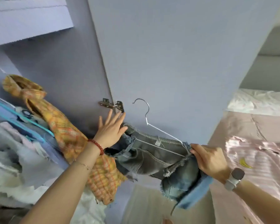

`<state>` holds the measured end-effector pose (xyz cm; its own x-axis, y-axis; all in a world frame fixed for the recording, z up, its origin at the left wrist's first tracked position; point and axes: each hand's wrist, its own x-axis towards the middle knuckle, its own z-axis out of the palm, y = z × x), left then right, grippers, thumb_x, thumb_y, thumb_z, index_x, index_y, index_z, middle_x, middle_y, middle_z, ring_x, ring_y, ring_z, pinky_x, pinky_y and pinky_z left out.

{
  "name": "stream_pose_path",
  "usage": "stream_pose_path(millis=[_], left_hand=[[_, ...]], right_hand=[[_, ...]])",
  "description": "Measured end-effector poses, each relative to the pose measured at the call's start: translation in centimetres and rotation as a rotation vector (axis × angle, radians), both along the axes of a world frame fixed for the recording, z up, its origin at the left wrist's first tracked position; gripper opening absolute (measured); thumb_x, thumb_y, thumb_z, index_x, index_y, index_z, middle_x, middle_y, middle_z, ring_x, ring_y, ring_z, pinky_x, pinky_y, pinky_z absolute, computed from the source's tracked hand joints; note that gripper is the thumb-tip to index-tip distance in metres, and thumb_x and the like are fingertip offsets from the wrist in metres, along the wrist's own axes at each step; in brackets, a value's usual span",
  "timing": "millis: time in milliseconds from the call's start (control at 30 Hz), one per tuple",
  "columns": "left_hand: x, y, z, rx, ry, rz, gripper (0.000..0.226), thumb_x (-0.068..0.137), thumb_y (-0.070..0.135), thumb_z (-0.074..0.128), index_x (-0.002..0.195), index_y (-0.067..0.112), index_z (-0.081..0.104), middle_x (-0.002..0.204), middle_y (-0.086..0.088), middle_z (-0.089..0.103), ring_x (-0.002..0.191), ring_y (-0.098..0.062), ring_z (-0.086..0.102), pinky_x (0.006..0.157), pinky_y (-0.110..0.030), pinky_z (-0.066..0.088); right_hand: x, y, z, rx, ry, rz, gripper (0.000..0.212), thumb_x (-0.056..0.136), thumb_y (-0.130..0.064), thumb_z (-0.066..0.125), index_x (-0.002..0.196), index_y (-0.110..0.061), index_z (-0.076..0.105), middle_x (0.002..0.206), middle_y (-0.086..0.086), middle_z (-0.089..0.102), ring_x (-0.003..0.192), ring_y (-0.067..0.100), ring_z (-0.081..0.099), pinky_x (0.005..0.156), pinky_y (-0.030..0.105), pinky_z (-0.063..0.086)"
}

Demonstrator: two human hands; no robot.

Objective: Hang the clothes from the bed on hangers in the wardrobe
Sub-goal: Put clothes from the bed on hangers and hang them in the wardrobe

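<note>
Grey-blue denim shorts [153, 159] with frayed hems are threaded on a white wire hanger [153, 130], its hook pointing up in front of the wardrobe door. My right hand [208, 159] grips the right end of the waistband and hanger. My left hand [111, 130], fingers spread and straight, touches the left end of the waistband. An orange plaid garment [65, 131] hangs in the wardrobe behind my left wrist.
The open lilac wardrobe door [176, 62] with a metal hinge [111, 105] stands straight ahead. Pale clothes on blue hangers [23, 125] fill the wardrobe at the left. The bed [242, 126] with pink sheets and a pink striped garment [255, 156] lies at the right.
</note>
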<state>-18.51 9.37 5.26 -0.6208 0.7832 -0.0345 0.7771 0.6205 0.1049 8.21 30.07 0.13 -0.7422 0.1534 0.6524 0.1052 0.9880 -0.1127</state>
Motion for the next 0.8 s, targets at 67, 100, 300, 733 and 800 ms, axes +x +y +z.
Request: stream_pose_path(millis=[67, 100, 300, 733, 800], left_hand=[[1.9, 2.1, -2.2, -0.046, -0.09, -0.105, 0.046, 0.101, 0.034, 0.026, 0.145, 0.019, 0.025, 0.153, 0.004, 0.022, 0.143, -0.018, 0.007, 0.113, -0.052, 0.002], [3.2, 3.2, -3.2, -0.02, -0.117, -0.168, 0.042, 0.101, 0.03, 0.029, 0.14, 0.018, 0.035, 0.148, 0.001, 0.034, 0.14, -0.02, 0.022, 0.113, -0.047, 0.012], [16.0, 10.0, -8.3, 0.233, -0.421, -0.365, 0.023, 0.096, 0.017, 0.047, 0.113, 0.01, 0.06, 0.112, -0.003, 0.06, 0.099, -0.027, 0.059, 0.078, -0.03, 0.04], [43.9, 30.1, -8.4, 0.401, -0.279, -0.866, 0.017, 0.084, 0.019, 0.056, 0.078, 0.007, 0.066, 0.078, -0.007, 0.063, 0.074, -0.03, 0.06, 0.073, -0.037, 0.041], [48.7, 33.8, -10.1, 0.333, -0.258, -0.92, 0.012, 0.086, 0.015, 0.059, 0.08, 0.006, 0.065, 0.082, -0.01, 0.062, 0.08, -0.034, 0.058, 0.079, -0.043, 0.04]], right_hand=[[5.3, 1.4, -0.4, -0.032, -0.04, -0.077, 0.031, 0.1, -0.035, 0.023, 0.094, -0.019, 0.049, 0.051, -0.002, 0.058, 0.041, 0.019, 0.056, 0.034, 0.022, 0.039], [7.9, 2.1, -0.6, -0.047, -0.058, -0.121, 0.031, 0.1, -0.034, 0.023, 0.095, -0.02, 0.05, 0.052, -0.001, 0.058, 0.042, 0.02, 0.056, 0.034, 0.023, 0.04], [23.0, 3.1, -1.7, -0.164, -0.038, -0.565, 0.046, 0.097, -0.028, 0.031, 0.083, -0.001, 0.066, 0.069, 0.01, 0.066, 0.058, 0.025, 0.065, 0.048, 0.028, 0.052], [46.6, 0.9, -9.2, -0.621, 0.023, -1.172, 0.032, 0.09, -0.032, 0.041, 0.091, -0.011, 0.065, 0.075, 0.0, 0.068, 0.061, 0.019, 0.064, 0.052, 0.021, 0.039], [49.6, 1.8, -11.1, -0.689, 0.107, -1.347, 0.028, 0.088, -0.03, 0.045, 0.088, -0.012, 0.067, 0.073, 0.001, 0.07, 0.06, 0.022, 0.065, 0.051, 0.026, 0.043]])
